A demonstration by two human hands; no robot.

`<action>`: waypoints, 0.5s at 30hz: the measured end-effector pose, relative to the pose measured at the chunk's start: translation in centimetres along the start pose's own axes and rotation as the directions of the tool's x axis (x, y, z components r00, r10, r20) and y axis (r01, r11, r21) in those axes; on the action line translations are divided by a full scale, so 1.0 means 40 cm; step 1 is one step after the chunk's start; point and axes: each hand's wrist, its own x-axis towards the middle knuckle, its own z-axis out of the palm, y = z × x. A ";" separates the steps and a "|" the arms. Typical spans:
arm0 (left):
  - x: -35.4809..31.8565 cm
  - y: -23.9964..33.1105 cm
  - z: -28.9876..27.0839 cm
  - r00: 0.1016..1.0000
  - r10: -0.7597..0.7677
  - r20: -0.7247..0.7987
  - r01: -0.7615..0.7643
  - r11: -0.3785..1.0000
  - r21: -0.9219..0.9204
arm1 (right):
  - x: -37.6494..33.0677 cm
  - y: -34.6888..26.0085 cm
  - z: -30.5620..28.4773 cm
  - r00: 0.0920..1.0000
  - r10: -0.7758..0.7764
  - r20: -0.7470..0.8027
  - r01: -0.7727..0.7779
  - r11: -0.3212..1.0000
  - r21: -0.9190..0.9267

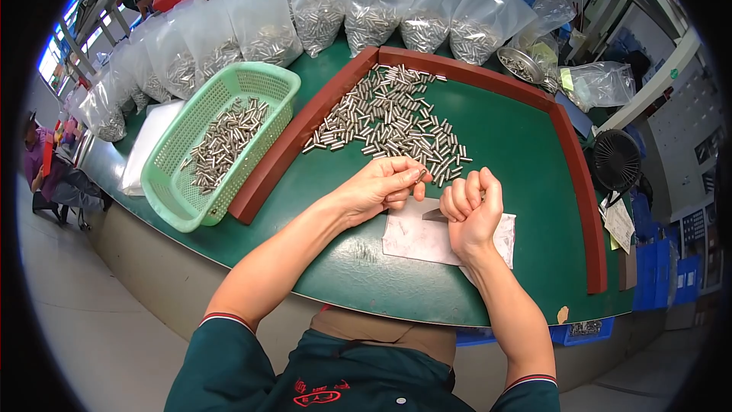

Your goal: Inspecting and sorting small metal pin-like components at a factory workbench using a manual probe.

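My left hand (385, 185) is closed, pinching a small silvery metal pin (422, 175) between thumb and fingers. Just right of it, my right hand (474, 210) is curled shut. A flat grey metal piece (435, 215) juts from the lower left side of that fist; the rest is hidden by the fingers, so its kind cannot be told. Beneath both hands lies a whitish, smudged cloth or sheet (408, 238). Beyond them, a loose heap of short metal pins (396, 118) spreads over the green tabletop (503, 130).
Dark red rails (572, 160) border the work area on three sides. On the left stands a pale green basket (164, 191) part-filled with pins. Clear bags (316, 19) of metal pieces line the far edge. A black fan (616, 160) is at right. Other people sit farther off.
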 end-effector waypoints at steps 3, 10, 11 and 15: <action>-0.005 0.003 0.019 0.998 0.052 -0.044 -0.040 0.974 0.225 | 0.000 0.001 -0.003 1.000 -0.005 0.006 0.005 1.000 0.006; -0.031 -0.026 0.060 0.960 0.280 -0.018 -0.080 0.334 0.939 | 0.009 -0.002 -0.013 0.999 -0.030 0.042 0.030 1.000 0.005; -0.032 -0.035 0.058 0.934 0.357 0.008 -0.100 0.240 0.966 | 0.008 0.001 -0.011 0.999 -0.029 0.040 0.028 1.000 0.011; -0.033 -0.021 0.066 0.936 0.353 0.007 -0.067 0.160 0.985 | 0.006 0.007 -0.018 0.999 -0.051 0.019 0.050 0.997 0.054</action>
